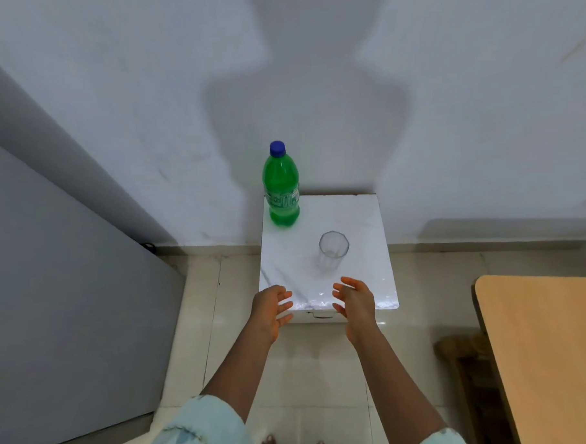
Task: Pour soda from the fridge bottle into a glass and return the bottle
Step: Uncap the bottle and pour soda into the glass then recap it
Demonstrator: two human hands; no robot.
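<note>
The green soda bottle (282, 195) is seen upright at the far left corner of the small white table (358, 219), close to its left edge, with the blue cap (277, 148) screwed on. The clear glass (333, 250) stands nearer and to the right, well apart from the bottle, and appears empty, so pouring is judged not yet begun.

Both hands are held over the near edge of the table. The grip of the left hand (272, 310) is open, fingers spread, and nothing is held. The grip of the right hand (354, 303) is likewise open and empty.

Several risks can be judged from here. The bottle could be knocked off the left edge if it is reached for carelessly. If the cap is twisted quickly, foam could be forced out over the table. The glass is light and could be tipped by the bottle neck or overfilled by fizz, unless it is steadied. The bottle may also be slippery if chilled.
</note>
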